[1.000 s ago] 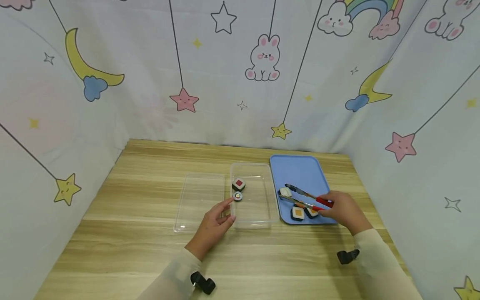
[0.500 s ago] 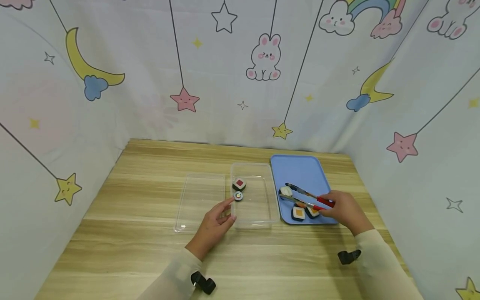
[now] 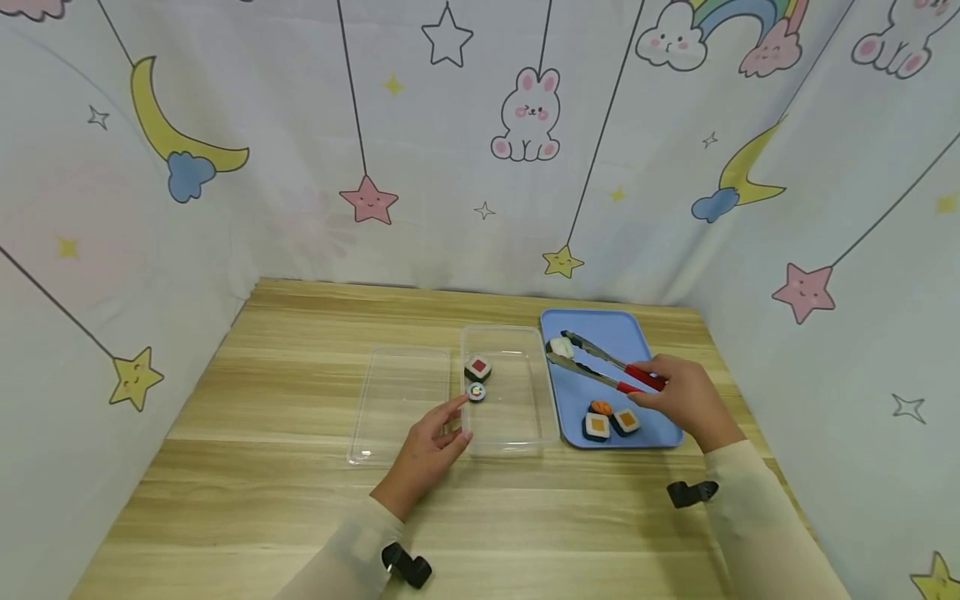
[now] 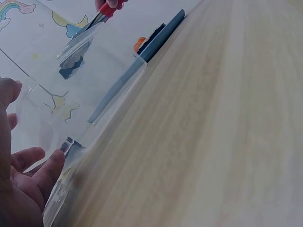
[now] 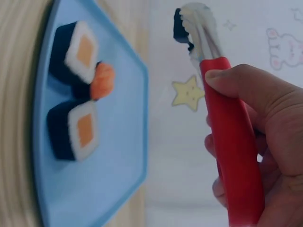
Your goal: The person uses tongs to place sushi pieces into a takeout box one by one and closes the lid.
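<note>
A sushi piece with a white top (image 3: 561,347) is hanging between the tips of the metal tongs (image 3: 588,373), up over the left part of the blue tray (image 3: 603,323); the right hand (image 3: 686,400) is squeezing the tongs by their red handles (image 5: 234,142), and its thumb is pressing on 1 of them; nearer the person, 3 more pieces are sitting close together on the tray; 2 square pieces (image 3: 597,426) are showing orange middles, and 1 smaller piece (image 3: 601,407) is showing an orange top; a clear box (image 3: 513,408) is standing just left of the tray; inside, by its left wall, a piece with a red middle (image 3: 477,367) is lying beside a little round piece (image 3: 476,392); the left hand (image 3: 427,450) is touching that side of the box, and its fingers are resting loose and apart; a flat clear lid (image 3: 405,400) is lying left of the box; the tray, box and lid are resting on a wooden table (image 3: 300,500); behind it, a white cloth (image 3: 435,125) is showing a bunny (image 3: 529,117), stars, moons and a rainbow; the person is wearing pale sleeves (image 3: 341,550).
</note>
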{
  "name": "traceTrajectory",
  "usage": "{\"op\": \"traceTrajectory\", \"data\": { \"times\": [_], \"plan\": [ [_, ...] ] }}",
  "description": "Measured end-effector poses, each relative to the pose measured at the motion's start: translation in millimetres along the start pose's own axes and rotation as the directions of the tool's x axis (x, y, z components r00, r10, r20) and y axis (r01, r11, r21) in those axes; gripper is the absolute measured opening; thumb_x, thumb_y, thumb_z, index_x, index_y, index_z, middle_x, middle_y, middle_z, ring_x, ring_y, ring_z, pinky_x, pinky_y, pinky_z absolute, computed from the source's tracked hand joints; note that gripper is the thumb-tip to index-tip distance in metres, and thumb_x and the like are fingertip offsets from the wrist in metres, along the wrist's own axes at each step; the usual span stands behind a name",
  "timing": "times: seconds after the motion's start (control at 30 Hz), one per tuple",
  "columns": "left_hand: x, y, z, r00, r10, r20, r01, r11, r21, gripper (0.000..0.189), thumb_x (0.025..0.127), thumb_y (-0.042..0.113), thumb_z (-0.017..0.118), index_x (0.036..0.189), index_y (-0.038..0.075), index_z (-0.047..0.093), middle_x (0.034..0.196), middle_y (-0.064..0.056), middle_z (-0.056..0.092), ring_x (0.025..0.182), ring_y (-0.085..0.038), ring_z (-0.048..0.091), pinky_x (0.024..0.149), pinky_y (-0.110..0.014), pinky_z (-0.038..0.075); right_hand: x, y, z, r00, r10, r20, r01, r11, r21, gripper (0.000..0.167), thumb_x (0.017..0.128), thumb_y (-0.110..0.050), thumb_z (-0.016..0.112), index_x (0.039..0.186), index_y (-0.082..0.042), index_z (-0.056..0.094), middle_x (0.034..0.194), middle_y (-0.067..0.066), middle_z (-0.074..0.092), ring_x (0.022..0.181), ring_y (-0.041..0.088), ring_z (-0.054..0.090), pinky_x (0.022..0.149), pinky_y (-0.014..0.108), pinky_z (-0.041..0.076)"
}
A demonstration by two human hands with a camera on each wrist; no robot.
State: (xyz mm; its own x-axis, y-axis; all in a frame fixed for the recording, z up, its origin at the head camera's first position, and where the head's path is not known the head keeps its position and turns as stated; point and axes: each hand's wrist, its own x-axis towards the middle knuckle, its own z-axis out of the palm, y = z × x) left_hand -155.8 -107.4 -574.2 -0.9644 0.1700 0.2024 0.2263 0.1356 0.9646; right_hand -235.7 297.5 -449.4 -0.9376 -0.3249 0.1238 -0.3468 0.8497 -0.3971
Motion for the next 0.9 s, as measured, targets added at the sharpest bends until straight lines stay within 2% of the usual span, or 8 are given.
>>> {"op": "traceTrajectory", "data": {
  "times": [0.13, 0.23, 0.33, 0.63, 0.9],
  "plan": [
    [-0.4, -1.6, 0.0, 1.0, -0.005, -0.001, 0.005, 1.0, -0.001, 0.056, 0.099, 0.009, 0.072, 0.151, 0.004, 0.053, 0.15, -0.024, 0.05, 0.133, -0.04, 0.056, 0.101, -0.032, 0.056, 11.9, -17.4, 1.4, 0.999, -0.029, 0.039, 0.028, 0.999, 0.02, 0.045, 0.084, -0.019, 0.088, 0.124, -0.002, 0.075, 0.108, 0.012, 0.072, 0.086, 0.027, 0.065, 0.07, 0.037, 0.06],
    [-0.3, -0.8, -0.3, 1.0, -0.01, 0.002, 0.01, 1.0, 0.003, 0.056, 0.099, 0.008, 0.071, 0.151, 0.005, 0.052, 0.15, -0.024, 0.05, 0.133, -0.039, 0.056, 0.101, -0.031, 0.056, 20.5, -30.9, 6.6, 0.996, -0.046, 0.071, 0.043, 0.998, 0.04, 0.044, 0.083, -0.019, 0.088, 0.123, -0.004, 0.076, 0.105, 0.008, 0.071, 0.086, 0.027, 0.064, 0.069, 0.035, 0.058],
    [0.4, 0.6, -0.5, 1.0, -0.022, 0.006, 0.022, 1.0, 0.01, 0.055, 0.099, 0.01, 0.071, 0.152, 0.006, 0.052, 0.152, -0.019, 0.05, 0.134, -0.037, 0.056, 0.102, -0.03, 0.056, 28.6, -43.6, 12.9, 0.992, -0.065, 0.11, 0.061, 0.998, 0.033, 0.044, 0.083, -0.02, 0.088, 0.124, -0.007, 0.076, 0.101, 0.003, 0.07, 0.084, 0.025, 0.063, 0.068, 0.033, 0.057],
    [1.5, 0.4, -0.8, 1.0, -0.014, 0.005, 0.013, 1.0, 0.019, 0.055, 0.1, 0.009, 0.071, 0.152, 0.007, 0.053, 0.152, -0.015, 0.051, 0.134, -0.036, 0.056, 0.101, -0.031, 0.056, 54.3, -72.2, 25.3, 0.963, -0.12, 0.243, 0.143, 0.986, -0.081, 0.039, 0.08, -0.025, 0.09, 0.116, -0.013, 0.08, 0.095, -0.008, 0.069, 0.083, 0.016, 0.062, 0.073, 0.034, 0.058],
    [1.7, 0.3, 0.3, 1.0, 0.005, 0.002, -0.005, 1.0, 0.015, 0.056, 0.099, 0.01, 0.071, 0.152, 0.006, 0.052, 0.152, -0.015, 0.051, 0.133, -0.037, 0.056, 0.101, -0.032, 0.056, 62.7, -88.0, 29.0, 0.946, -0.132, 0.295, 0.19, 0.965, -0.18, 0.032, 0.079, -0.024, 0.09, 0.108, -0.015, 0.081, 0.092, -0.009, 0.066, 0.084, 0.016, 0.063, 0.075, 0.037, 0.059]
  ]
}}
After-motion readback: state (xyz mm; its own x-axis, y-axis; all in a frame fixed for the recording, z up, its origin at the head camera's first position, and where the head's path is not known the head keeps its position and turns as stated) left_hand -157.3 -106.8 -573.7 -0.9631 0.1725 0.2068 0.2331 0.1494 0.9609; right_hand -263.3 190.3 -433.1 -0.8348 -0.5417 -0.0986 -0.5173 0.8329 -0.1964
